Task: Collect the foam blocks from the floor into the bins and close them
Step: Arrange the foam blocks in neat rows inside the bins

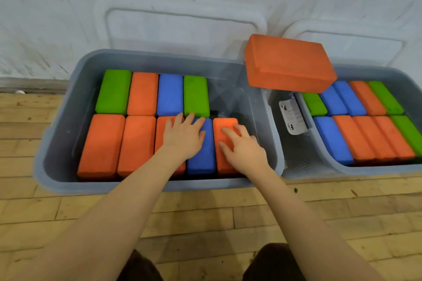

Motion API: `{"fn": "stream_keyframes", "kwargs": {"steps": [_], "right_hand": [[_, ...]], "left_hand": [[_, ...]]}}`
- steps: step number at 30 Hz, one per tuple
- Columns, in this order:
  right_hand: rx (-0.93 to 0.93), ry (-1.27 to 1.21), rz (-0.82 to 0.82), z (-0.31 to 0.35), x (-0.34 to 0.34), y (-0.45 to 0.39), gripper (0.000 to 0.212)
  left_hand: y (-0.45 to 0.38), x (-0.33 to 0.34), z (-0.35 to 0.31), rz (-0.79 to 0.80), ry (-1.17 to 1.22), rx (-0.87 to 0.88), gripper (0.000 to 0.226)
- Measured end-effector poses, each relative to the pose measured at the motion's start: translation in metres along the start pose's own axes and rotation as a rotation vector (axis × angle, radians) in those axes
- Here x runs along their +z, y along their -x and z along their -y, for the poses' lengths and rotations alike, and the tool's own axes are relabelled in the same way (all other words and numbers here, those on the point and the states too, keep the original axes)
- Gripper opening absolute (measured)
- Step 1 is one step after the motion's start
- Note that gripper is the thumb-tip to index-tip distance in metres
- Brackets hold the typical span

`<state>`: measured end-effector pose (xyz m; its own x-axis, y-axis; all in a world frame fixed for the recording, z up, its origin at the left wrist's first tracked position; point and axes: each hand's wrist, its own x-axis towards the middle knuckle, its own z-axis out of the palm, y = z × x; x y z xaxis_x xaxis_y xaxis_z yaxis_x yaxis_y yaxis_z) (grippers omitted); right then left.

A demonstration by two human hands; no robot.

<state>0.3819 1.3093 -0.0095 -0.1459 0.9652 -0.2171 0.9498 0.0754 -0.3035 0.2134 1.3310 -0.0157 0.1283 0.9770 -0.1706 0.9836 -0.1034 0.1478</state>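
Both hands reach into the left bin [59,134]. The left hand [182,139] lies flat with fingers spread, pressing on the blue block [203,157] and the orange block [161,130] beside it in the row along the bin's near wall. The right hand [242,148] rests on the end orange block [222,130] nearest the right wall, fingers relaxed and splayed over its top. A loose orange block [288,63] seems to sit on the rims between the left bin and the right bin [338,162], both lids off
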Motion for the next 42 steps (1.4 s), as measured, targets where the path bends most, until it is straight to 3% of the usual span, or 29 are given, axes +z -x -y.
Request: {"fn": "stream_keyframes", "kwargs": {"steps": [5, 11, 18, 25, 32, 38, 42], "right_hand": [[-0.041, -0.066, -0.378, -0.002, -0.044, -0.019, 0.044], [-0.012, -0.082, -0.594, -0.024, -0.105, -0.055, 0.048], [0.014, 0.103, -0.545, -0.086, -0.108, -0.102, 0.076], [-0.050, 0.173, -0.567, -0.112, -0.093, -0.126, 0.061], [-0.059, 0.182, -0.599, -0.104, -0.105, -0.118, 0.054], [-0.223, 0.075, -0.745, -0.060, -0.133, -0.109, 0.052], [-0.286, -0.005, -0.731, -0.019, -0.151, -0.108, 0.057]], "left_hand": [[-0.027, -0.043, -0.011, -0.242, 0.114, 0.057, 0.049], [-0.072, -0.087, -0.048, -0.330, 0.179, 0.156, 0.049], [-0.128, -0.080, -0.083, -0.223, 0.274, 0.184, 0.064], [-0.156, -0.046, -0.104, -0.101, 0.758, 0.313, 0.062], [-0.145, -0.062, -0.113, -0.319, 0.863, 0.340, 0.051], [-0.112, -0.104, -0.097, -0.600, 0.808, 0.285, 0.046], [-0.096, -0.134, -0.068, -0.706, 0.685, 0.299, 0.046]]}}
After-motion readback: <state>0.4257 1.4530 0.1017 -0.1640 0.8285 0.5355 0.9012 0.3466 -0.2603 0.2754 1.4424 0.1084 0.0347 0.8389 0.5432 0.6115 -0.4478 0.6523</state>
